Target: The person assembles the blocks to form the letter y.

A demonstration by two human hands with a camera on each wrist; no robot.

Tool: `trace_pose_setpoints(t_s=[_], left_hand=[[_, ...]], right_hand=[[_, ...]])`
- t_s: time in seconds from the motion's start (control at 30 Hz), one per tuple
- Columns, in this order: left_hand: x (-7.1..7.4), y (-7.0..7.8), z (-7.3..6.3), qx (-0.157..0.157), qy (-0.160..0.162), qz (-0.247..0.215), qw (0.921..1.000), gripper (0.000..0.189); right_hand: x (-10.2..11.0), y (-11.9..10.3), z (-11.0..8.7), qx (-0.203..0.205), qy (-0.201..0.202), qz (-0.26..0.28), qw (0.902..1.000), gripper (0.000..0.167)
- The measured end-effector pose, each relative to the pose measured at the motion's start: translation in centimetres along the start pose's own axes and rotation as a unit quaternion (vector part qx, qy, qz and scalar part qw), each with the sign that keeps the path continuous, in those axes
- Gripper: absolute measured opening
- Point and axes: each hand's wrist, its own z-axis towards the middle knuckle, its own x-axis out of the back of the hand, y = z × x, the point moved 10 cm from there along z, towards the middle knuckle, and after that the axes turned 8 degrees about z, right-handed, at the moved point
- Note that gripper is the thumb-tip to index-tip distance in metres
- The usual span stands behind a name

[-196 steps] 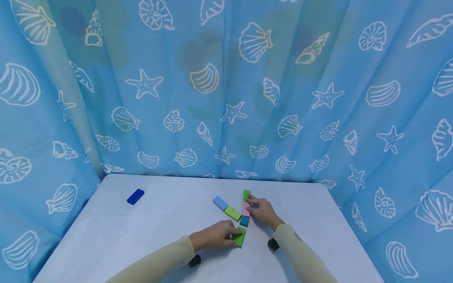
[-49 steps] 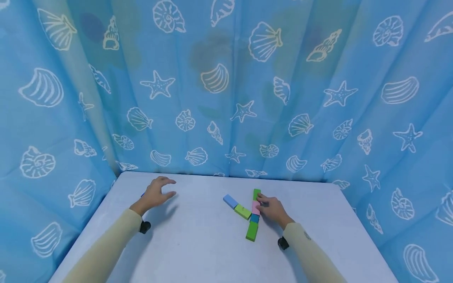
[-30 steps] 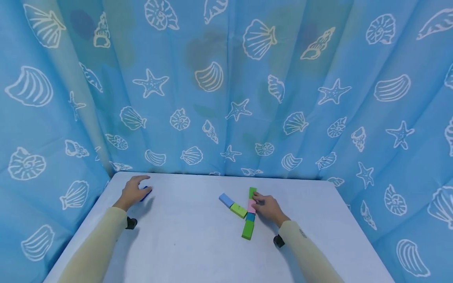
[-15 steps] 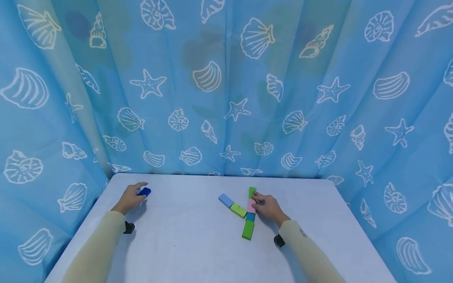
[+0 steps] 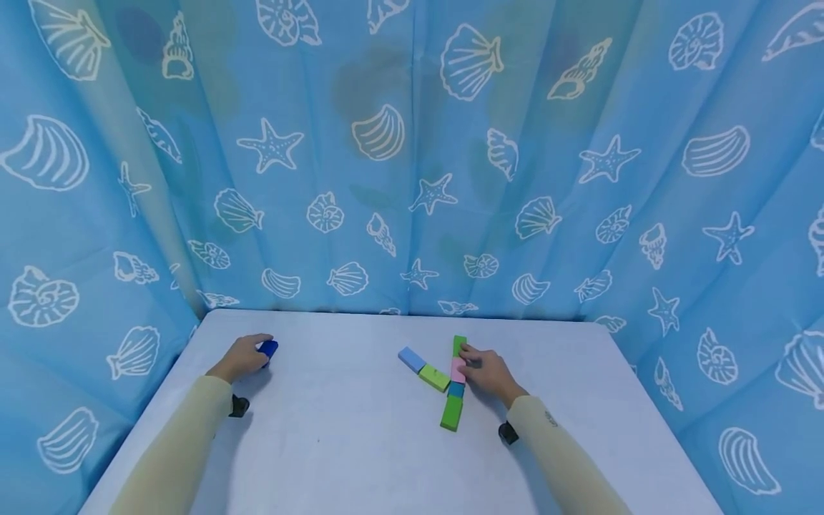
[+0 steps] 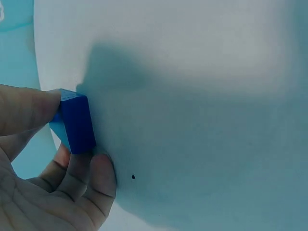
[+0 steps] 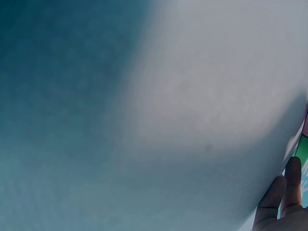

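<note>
At the table's far left, my left hand (image 5: 241, 357) pinches a dark blue rectangular block (image 5: 267, 351) between thumb and fingers. The left wrist view shows this block (image 6: 79, 122) tilted in the grip, its shadow on the white surface. My right hand (image 5: 492, 374) rests against a line of blocks, its fingertips at a green block (image 5: 459, 343) and a pink block (image 5: 457, 370). Below the pink one lie a teal block (image 5: 455, 390) and a second green block (image 5: 451, 413). In the right wrist view its fingers (image 7: 291, 185) show at the lower right corner.
A yellow-green block (image 5: 434, 378) and a light blue block (image 5: 411, 359) form a slanting branch left of the line. The white table (image 5: 360, 443) ends at a blue shell-patterned curtain (image 5: 412, 157) behind and at both sides.
My left hand let go of the front green block, now against the teal one, went far left and took hold of the dark blue block. My right hand stays at the line of blocks.
</note>
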Motion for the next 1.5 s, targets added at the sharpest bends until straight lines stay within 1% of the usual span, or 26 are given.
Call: trace_pose_setpoints(t_s=[0.17,0.37,0.5,0.67,0.8,1.0,1.1,1.3,1.5], left_hand=[[0.1,0.1,-0.4,-0.011,0.002,0.014,0.9998,0.06],[-0.1,0.4,-0.5,-0.037,0.014,0.035,0.9986,0.057],[-0.7,0.2,-0.8,-0.045,0.025,0.028,0.9983,0.056],[-1.0,0.5,-1.7,-0.047,0.034,0.025,0.998,0.055],[-1.1,1.1,-2.5,-0.05,0.03,0.026,0.9979,0.054],[-1.4,1.5,-2.9,-0.052,0.024,0.028,0.998,0.053],[-1.6,1.6,-3.1,-0.052,0.018,0.027,0.9981,0.053],[-1.9,1.9,-3.5,-0.058,0.018,0.033,0.9976,0.053],[-2.6,2.8,-4.3,-0.074,0.013,0.028,0.9968,0.052]], right_hand=[[0.0,-0.2,0.1,0.0,-0.002,0.0,1.0,0.047],[0.2,-0.3,0.0,0.005,0.002,-0.001,1.0,0.047],[0.0,-0.2,-0.1,0.002,-0.001,-0.004,1.0,0.048],[-0.2,0.2,-0.2,0.002,0.004,-0.006,1.0,0.048],[-0.3,0.2,-0.1,0.007,0.003,-0.005,1.0,0.047],[-0.2,-0.1,-0.1,0.026,0.005,-0.006,0.9996,0.046],[-0.2,0.0,0.0,0.026,0.004,-0.003,0.9997,0.045],[-0.3,0.1,0.2,0.024,0.007,0.0,0.9997,0.046],[-0.3,0.4,0.2,0.013,0.008,-0.003,0.9999,0.046]])
